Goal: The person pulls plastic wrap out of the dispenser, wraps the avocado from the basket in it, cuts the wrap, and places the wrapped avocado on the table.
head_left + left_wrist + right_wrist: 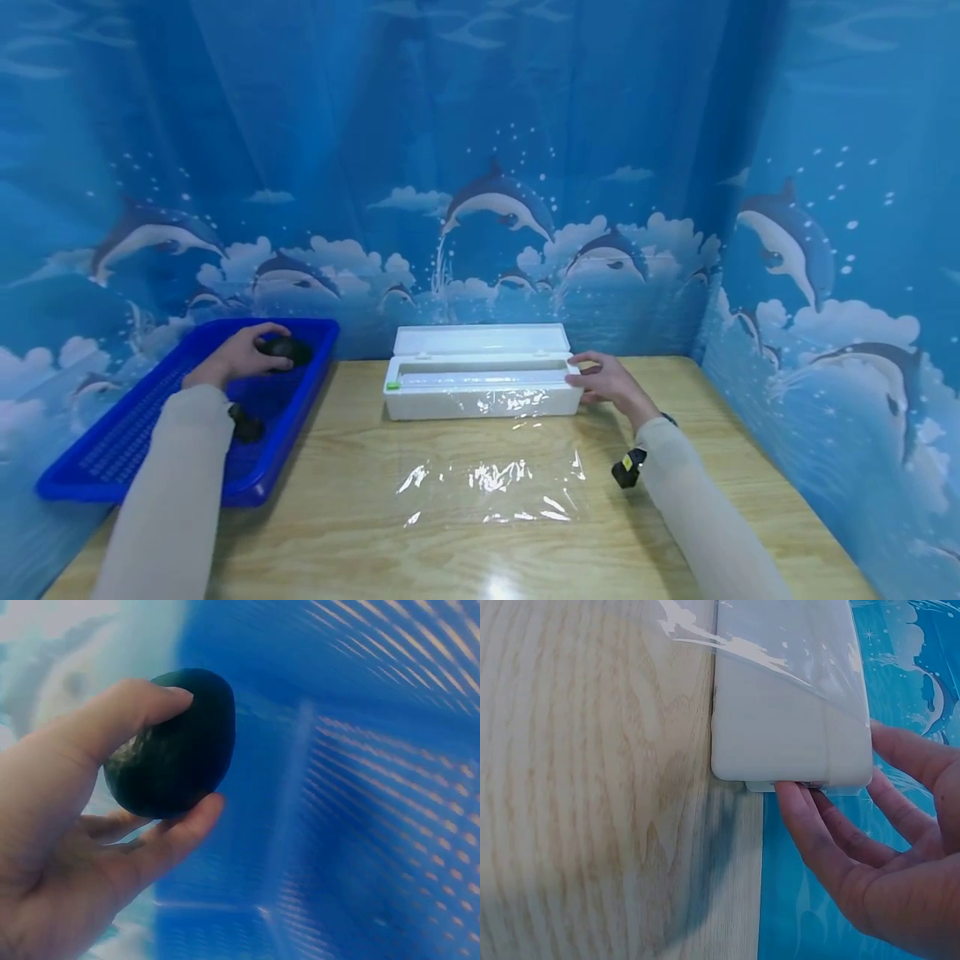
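Note:
In the head view, my left hand holds a dark avocado over the blue basket at the left. The left wrist view shows the thumb on one side of the avocado and fingertips beneath it. At the middle of the table lies a long white cling film dispenser, its lid raised at the back. My right hand grips the dispenser's right end with bent fingers, the thumb against the end face. Clear film stretches from the dispenser toward me over the tabletop.
Behind the wooden table and on both sides hangs a blue dolphin-print curtain. A black wrist device sits by the right sleeve, another by the left, over the basket.

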The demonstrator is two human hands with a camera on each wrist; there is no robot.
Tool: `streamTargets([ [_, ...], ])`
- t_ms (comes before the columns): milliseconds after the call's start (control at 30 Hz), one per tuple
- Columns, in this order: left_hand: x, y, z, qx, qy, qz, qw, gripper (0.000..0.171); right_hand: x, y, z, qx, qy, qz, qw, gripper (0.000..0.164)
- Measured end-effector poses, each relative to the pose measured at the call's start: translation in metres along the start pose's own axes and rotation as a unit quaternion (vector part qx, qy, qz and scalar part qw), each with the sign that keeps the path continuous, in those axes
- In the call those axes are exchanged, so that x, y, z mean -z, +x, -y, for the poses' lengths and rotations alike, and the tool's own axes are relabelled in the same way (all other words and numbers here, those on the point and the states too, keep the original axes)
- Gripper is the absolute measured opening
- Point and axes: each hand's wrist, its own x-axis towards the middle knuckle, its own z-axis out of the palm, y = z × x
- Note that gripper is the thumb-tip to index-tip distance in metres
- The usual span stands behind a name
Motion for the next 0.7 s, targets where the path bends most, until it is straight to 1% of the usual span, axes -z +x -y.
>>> streamTargets([
  [167, 0.018, -0.012, -0.028, -0.017, 0.035, -0.036, 0.9986, 0.073, 0.003, -0.001, -0.001, 0.009, 0.020, 0.013, 1.000, 0.058],
  [300, 0.025, -0.023, -0.044, -0.045, 0.045, -0.059, 0.9962, 0.074, 0.007, -0.001, -0.005, 0.018, 0.046, 0.031, 0.998, 0.060],
  [400, 0.025, -0.031, -0.053, -0.069, 0.043, -0.071, 0.9941, 0.074, 0.010, 0.002, -0.009, 0.009, 0.070, 0.040, 0.997, 0.060],
  [500, 0.022, -0.040, -0.064, -0.085, 0.036, -0.076, 0.9929, 0.072, 0.013, 0.005, -0.011, -0.006, 0.089, 0.045, 0.995, 0.061],
  [700, 0.013, -0.054, -0.088, -0.110, 0.018, -0.078, 0.9908, 0.068, 0.015, 0.005, -0.009, -0.017, 0.096, 0.052, 0.994, 0.063],
])
